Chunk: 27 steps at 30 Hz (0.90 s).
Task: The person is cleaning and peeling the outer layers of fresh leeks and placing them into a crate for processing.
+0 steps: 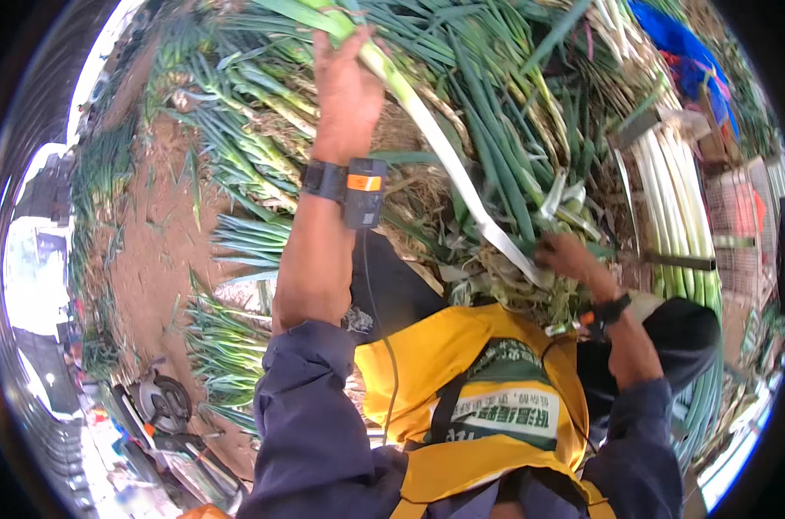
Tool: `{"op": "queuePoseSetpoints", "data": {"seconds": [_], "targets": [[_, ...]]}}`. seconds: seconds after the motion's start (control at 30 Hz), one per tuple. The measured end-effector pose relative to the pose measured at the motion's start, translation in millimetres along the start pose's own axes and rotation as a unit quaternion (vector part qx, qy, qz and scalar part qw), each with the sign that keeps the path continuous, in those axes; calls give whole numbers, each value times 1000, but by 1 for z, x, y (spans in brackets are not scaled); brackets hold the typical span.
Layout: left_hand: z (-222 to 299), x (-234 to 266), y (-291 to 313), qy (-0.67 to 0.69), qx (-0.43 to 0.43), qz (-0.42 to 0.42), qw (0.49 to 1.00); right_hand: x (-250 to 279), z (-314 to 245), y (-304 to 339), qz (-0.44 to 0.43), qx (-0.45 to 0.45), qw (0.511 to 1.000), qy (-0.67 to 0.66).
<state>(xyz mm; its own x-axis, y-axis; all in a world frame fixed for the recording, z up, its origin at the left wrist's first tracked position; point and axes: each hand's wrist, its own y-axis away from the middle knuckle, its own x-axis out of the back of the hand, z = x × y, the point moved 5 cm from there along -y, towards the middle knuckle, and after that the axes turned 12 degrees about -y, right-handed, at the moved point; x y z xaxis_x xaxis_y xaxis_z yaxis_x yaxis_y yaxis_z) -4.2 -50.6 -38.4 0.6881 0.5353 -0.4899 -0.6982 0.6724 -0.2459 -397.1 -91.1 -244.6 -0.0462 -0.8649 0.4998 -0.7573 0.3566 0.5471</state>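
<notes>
A long green onion (440, 143) with a thick white stalk slants across the middle, its leaves toward the top edge and its root end low near my lap. My left hand (349, 82) is closed round its green upper part. Beside the root end is my right hand (574, 258), fingers curled in; what they pinch, if anything, is hidden. Stripped leaves and peelings (496, 281) lie in a heap under the root end. Unpeeled green onions (496, 112) are piled beyond my hands.
At the right, peeled white stalks (669, 199) lie in a metal-barred rack (678, 259). Past it are a wire-like crate (743, 216) and blue sheeting (691, 52). More onion bundles (228, 346) lie left on brown soil (154, 233), near a wheeled machine (163, 402).
</notes>
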Motion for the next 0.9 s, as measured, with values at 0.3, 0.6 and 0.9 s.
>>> {"op": "queuePoseSetpoints", "data": {"seconds": [0.3,0.6,0.9], "targets": [[-21,-43,16,91,69,-103,988,129,-231,-44,190,297,859,-370],[-26,-54,20,74,125,-153,978,130,-237,-66,115,337,780,-514],[-19,-65,30,87,126,-146,977,129,-239,-16,211,351,861,-302]]}}
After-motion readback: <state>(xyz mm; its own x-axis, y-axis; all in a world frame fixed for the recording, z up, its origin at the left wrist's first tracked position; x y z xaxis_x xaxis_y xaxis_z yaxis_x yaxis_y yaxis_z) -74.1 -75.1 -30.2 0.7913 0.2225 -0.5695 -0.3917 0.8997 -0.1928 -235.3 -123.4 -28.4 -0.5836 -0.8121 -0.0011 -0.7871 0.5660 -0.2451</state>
